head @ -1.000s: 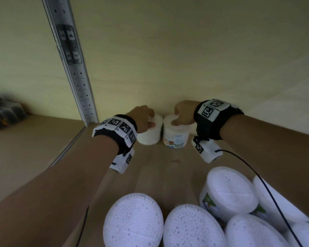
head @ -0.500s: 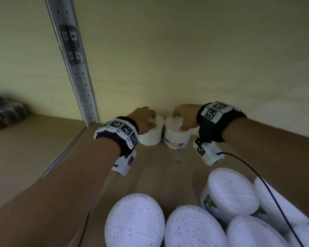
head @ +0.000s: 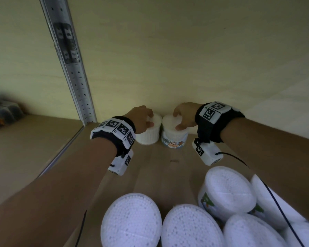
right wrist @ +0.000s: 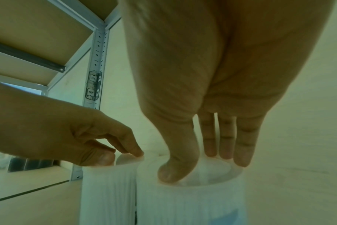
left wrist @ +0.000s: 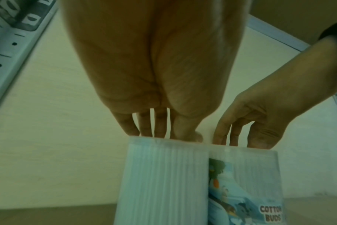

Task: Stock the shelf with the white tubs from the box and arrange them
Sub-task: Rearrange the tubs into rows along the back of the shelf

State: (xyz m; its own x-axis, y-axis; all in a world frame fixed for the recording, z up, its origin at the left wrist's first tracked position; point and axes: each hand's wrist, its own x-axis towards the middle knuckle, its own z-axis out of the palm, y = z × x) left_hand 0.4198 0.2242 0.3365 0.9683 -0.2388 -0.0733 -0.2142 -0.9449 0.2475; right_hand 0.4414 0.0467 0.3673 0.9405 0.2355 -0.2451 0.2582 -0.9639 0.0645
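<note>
Two ribbed, cylindrical white tubs stood upright, touching: left hand (head: 141,117) pinched the plain tub's (head: 149,133) lid; right hand (head: 185,114) pinched the labelled tub's (head: 174,136).

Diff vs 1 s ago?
Little changed. The right hand shifted slightly on the top of the labelled tub. The left hand stays on the plain tub. Both tubs remain side by side at the shelf's back; the near tubs are unmoved.
</note>
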